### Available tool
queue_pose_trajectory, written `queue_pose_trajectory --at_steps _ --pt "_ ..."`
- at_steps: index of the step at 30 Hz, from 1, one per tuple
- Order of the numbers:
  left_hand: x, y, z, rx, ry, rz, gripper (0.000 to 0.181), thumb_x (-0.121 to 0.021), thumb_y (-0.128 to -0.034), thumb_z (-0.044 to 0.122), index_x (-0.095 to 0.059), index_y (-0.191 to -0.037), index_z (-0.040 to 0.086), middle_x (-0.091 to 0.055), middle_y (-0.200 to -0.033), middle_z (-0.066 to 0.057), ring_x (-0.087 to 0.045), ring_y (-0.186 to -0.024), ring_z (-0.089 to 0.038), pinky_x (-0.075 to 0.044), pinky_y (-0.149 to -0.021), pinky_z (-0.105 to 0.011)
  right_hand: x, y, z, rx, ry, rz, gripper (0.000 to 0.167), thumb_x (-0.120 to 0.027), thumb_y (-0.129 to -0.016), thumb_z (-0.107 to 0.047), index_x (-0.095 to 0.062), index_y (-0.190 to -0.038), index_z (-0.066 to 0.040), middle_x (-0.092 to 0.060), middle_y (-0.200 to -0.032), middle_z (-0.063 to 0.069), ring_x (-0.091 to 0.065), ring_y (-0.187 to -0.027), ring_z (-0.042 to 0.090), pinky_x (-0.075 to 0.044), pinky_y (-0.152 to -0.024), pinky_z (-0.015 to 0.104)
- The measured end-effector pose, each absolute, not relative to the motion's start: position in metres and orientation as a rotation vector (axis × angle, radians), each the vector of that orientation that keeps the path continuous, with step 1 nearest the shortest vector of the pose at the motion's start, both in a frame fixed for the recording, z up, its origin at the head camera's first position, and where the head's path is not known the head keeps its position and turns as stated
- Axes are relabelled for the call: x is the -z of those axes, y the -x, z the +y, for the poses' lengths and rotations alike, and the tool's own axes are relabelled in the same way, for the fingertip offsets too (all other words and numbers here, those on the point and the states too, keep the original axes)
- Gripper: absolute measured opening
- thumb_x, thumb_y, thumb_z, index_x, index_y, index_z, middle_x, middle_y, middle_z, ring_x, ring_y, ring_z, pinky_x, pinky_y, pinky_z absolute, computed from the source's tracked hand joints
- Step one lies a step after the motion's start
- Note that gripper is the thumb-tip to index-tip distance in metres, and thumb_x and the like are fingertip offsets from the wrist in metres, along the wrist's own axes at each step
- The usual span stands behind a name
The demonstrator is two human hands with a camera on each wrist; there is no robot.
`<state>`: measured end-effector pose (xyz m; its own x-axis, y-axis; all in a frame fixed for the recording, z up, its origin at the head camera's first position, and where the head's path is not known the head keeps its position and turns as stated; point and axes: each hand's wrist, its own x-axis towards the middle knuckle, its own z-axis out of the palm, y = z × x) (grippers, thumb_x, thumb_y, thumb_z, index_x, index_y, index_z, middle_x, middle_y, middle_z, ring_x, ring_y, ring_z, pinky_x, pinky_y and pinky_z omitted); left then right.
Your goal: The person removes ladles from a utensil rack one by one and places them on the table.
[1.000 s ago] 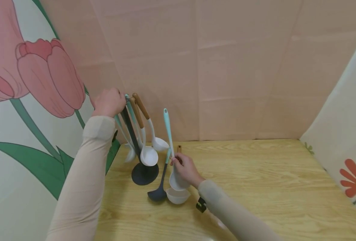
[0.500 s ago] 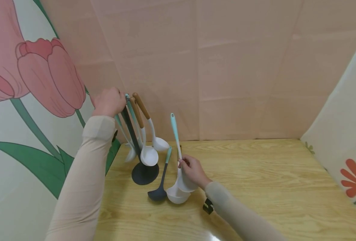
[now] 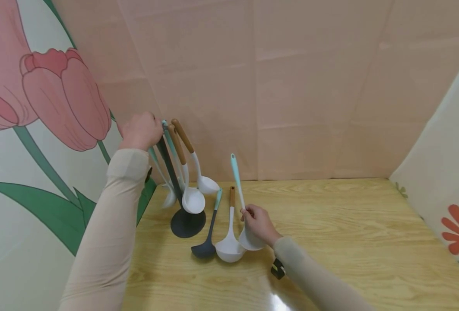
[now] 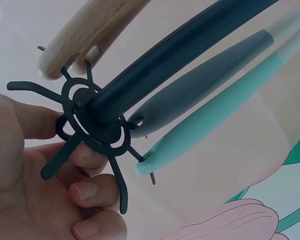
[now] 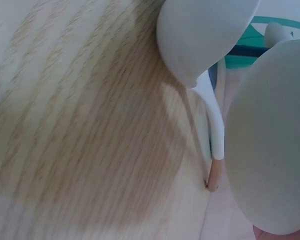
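At the far left of the table, my left hand (image 3: 140, 131) grips the top of a black utensil stand (image 3: 169, 168). In the left wrist view, its thumb and fingers curl about the hooked ring (image 4: 95, 120). My right hand (image 3: 260, 224) pinches a ladle with a light blue handle (image 3: 235, 170) and a white bowl (image 5: 270, 140), held tilted over the table. Beside it lies a white ladle with a brown handle (image 3: 230, 250). Left of that is a dark grey ladle with a mint handle (image 3: 204, 249).
Several utensils hang from the stand, among them two white ladles with wooden handles, one low (image 3: 193, 201) and one behind (image 3: 207, 185). A pink cloth wall (image 3: 311, 108) closes the back of the wooden table (image 3: 349, 233). Flower-printed panels flank both sides.
My right hand has carried the light blue-handled ladle to the right and lower, uncovering the brown-handled ladle. My left hand has stayed on the stand.
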<state>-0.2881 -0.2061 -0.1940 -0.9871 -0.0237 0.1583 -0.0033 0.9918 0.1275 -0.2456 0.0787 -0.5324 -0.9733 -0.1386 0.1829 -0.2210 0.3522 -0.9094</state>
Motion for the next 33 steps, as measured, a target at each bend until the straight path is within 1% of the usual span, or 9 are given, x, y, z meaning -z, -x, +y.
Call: queue_pose_trajectory --at_steps 3,7,12,16,20,24,28,30,33 --pt "0.194 0.288 -0.206 0.201 -0.018 -2.977 0.05 -0.017 -0.106 0.032 -0.059 -0.109 0.004 -0.06 -0.109 -0.02 -0.056 -0.092 -0.034 -0.045 -0.079 -0.05 0.533 0.244 0.081 -1.699 -0.31 -2.545 0.016 -0.057 -0.101 -0.009 -0.067 -0.096 0.001 -0.068 -0.082 0.018 -0.059 -0.073 0.014 -0.05 -0.071 0.033" --pt "0.194 0.288 -0.207 0.204 -0.014 -2.979 0.05 -0.017 -0.106 0.031 -0.059 -0.105 0.004 -0.06 -0.107 -0.019 -0.056 -0.091 -0.034 -0.045 -0.078 -0.05 0.537 0.242 0.084 -1.663 -0.29 -2.556 0.015 -0.058 -0.1 -0.008 -0.068 -0.094 0.002 -0.069 -0.081 0.02 -0.06 -0.07 0.014 -0.049 -0.068 0.03" --pt "0.194 0.288 -0.208 0.197 -0.014 -2.977 0.049 -0.018 -0.106 0.031 -0.059 -0.103 0.004 -0.06 -0.105 -0.019 -0.056 -0.089 -0.034 -0.046 -0.075 -0.049 0.546 0.244 0.088 -1.622 -0.246 -2.589 0.015 -0.059 -0.098 -0.007 -0.069 -0.092 0.004 -0.069 -0.079 0.018 -0.059 -0.069 0.013 -0.048 -0.067 0.029" --pt "0.194 0.288 -0.208 0.218 -0.009 -2.972 0.05 -0.018 -0.1062 0.031 -0.06 -0.1 0.005 -0.06 -0.102 -0.018 -0.056 -0.087 -0.033 -0.045 -0.074 -0.047 0.554 0.246 0.092 -1.563 -0.179 -2.641 0.016 -0.061 -0.096 -0.008 -0.07 -0.092 0.005 -0.067 -0.075 0.01 -0.058 -0.068 0.013 -0.048 -0.066 0.03" --pt "0.195 0.289 -0.207 0.229 -0.003 -2.964 0.052 -0.017 -0.1063 0.032 -0.061 -0.098 0.006 -0.06 -0.101 -0.017 -0.055 -0.086 -0.033 -0.045 -0.075 -0.047 0.559 0.246 0.095 -1.499 -0.141 -2.69 0.017 -0.062 -0.095 -0.01 -0.071 -0.092 0.004 -0.064 -0.073 0.004 -0.056 -0.068 0.015 -0.048 -0.064 0.03" --pt "0.195 0.288 -0.207 0.224 -0.007 -2.958 0.052 -0.016 -0.1061 0.032 -0.061 -0.098 0.006 -0.06 -0.1 -0.017 -0.055 -0.086 -0.033 -0.044 -0.074 -0.048 0.562 0.246 0.097 -1.456 -0.162 -2.707 0.017 -0.062 -0.094 -0.01 -0.071 -0.091 0.004 -0.064 -0.074 0.004 -0.056 -0.068 0.016 -0.048 -0.064 0.031" --pt "0.193 0.287 -0.207 0.235 -0.011 -2.967 0.052 -0.017 -0.1063 0.032 -0.061 -0.097 0.006 -0.059 -0.099 -0.016 -0.055 -0.086 -0.032 -0.043 -0.074 -0.047 0.566 0.247 0.098 -1.419 -0.16 -2.751 0.018 -0.061 -0.093 -0.008 -0.071 -0.089 0.006 -0.063 -0.072 0.006 -0.055 -0.065 0.017 -0.047 -0.06 0.03" --pt "0.193 0.286 -0.207 0.235 -0.012 -2.973 0.051 -0.017 -0.1063 0.032 -0.06 -0.096 0.006 -0.059 -0.098 -0.015 -0.055 -0.086 -0.032 -0.043 -0.075 -0.048 0.566 0.246 0.096 -1.39 -0.138 -2.791 0.019 -0.059 -0.093 -0.008 -0.07 -0.088 0.007 -0.061 -0.071 0.007 -0.054 -0.064 0.019 -0.046 -0.058 0.031" --pt "0.192 0.286 -0.207 0.23 -0.012 -2.978 0.05 -0.018 -0.1062 0.032 -0.06 -0.095 0.007 -0.058 -0.097 -0.015 -0.054 -0.085 -0.032 -0.043 -0.074 -0.047 0.565 0.24 0.098 -1.35 -0.18 -2.833 0.024 -0.055 -0.096 -0.009 -0.07 -0.088 0.008 -0.06 -0.072 0.01 -0.054 -0.064 0.021 -0.046 -0.057 0.032"
